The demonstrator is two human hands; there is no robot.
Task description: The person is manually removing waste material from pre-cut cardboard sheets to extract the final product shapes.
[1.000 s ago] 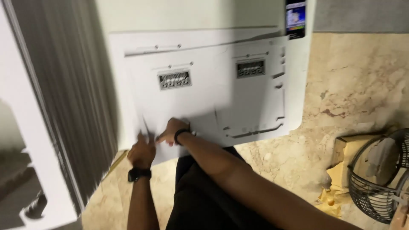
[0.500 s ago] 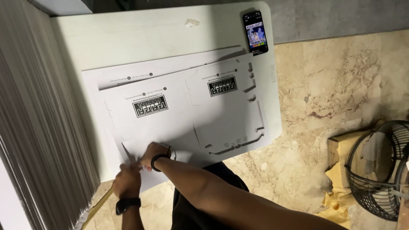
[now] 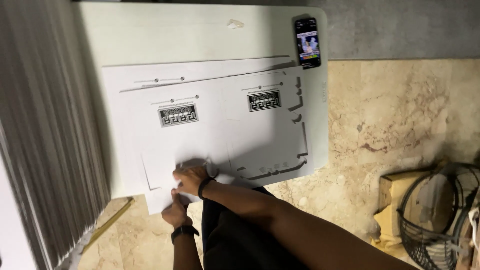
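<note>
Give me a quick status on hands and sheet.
Left hand and right hand both gripping the flat white cardboard sheet at its near edge. Phone far corner, clear.

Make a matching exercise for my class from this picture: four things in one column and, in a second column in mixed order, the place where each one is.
Things:
1. smartphone
2. wire fan guard
3. stack of flat sheets
4. hands: left, right

Places:
A. along the left side of the picture, beside the table
B. at the near edge of the white die-cut card
C. on the far right corner of the white table
D. on the marble floor at lower right

Pairs: 1-C, 2-D, 3-A, 4-B
</note>
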